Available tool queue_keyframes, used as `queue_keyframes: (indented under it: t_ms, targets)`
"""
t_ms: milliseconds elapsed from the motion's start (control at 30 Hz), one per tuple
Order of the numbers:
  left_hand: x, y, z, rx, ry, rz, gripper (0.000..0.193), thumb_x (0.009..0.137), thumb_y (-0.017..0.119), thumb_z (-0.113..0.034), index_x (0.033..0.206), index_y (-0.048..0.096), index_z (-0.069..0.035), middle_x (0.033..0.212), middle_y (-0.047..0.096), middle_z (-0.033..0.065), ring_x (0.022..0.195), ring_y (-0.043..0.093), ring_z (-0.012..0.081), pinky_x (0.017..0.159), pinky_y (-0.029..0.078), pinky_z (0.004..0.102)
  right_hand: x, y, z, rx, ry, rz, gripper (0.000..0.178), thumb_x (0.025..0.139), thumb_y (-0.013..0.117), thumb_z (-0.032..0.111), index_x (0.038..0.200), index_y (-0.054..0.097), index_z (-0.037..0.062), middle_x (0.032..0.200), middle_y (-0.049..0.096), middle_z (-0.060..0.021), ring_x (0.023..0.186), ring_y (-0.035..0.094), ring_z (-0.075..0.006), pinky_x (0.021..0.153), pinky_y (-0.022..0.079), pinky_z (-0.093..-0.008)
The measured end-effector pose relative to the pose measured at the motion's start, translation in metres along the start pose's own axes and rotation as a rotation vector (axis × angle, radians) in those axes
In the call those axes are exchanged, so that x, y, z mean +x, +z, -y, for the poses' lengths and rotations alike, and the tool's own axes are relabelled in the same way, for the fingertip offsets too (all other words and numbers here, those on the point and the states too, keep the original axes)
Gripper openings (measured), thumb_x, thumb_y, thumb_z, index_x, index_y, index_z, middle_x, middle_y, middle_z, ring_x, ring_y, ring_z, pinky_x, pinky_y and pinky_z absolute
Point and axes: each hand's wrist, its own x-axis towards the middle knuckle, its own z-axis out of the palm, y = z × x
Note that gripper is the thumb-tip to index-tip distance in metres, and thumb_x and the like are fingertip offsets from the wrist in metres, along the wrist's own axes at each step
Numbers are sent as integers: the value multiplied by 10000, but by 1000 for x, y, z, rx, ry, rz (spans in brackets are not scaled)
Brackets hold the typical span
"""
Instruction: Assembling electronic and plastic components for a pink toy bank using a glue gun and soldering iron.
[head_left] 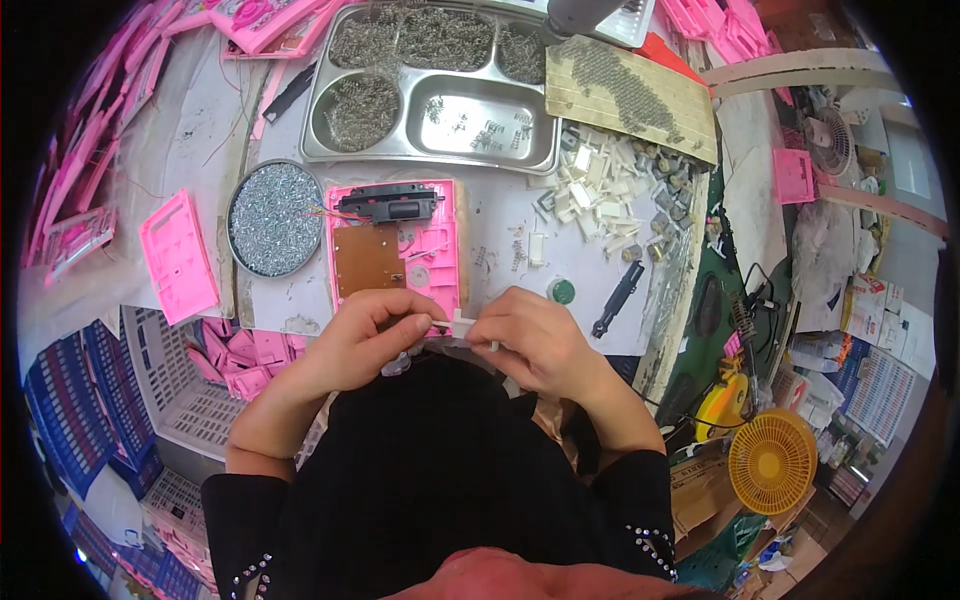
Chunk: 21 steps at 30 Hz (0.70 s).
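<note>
My left hand (372, 340) and my right hand (535, 342) meet at the front edge of the table. Both pinch a small white plastic part (462, 326) with a thin stem; the left thumb and forefinger are at the stem end. Right fingertips cover some of the part. Just beyond my hands lies an open pink plastic housing (446, 245). Inside it are a brown circuit board (366, 258) and a black plastic module (390, 204) with thin wires. My left fingers overlap the housing's near edge.
A round dish of screws (275, 218) stands left of the housing, beside a pink panel (180, 257). Behind is a metal tray (545, 138) of small springs. White plastic pieces (590, 190) are heaped at right, near a green cap (561, 291) and a black strip (618, 299).
</note>
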Motion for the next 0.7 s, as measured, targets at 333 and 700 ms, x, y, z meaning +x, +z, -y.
queue_keyframes:
  t_ms: [333,700]
  targets:
    - [10,-20,-27,366,259,-80,161,998,653,-148,1091,680,-20,804,631,32,693,606,148,612,483,298,-30,-5,-6,1081,568,-199,390,891,707,-8,1277,657,17,1155,720,-136,1047,712,-252,891,553,-341]
    - [5,-30,23,1094,789,-431,193,792,776,-33,961,683,-47,928,659,95,840,642,306,712,523,407,19,13,-29,-391,79,-22,383,710,791,62,1087,748,114,1017,636,-59,943,564,-286,801,480,-399]
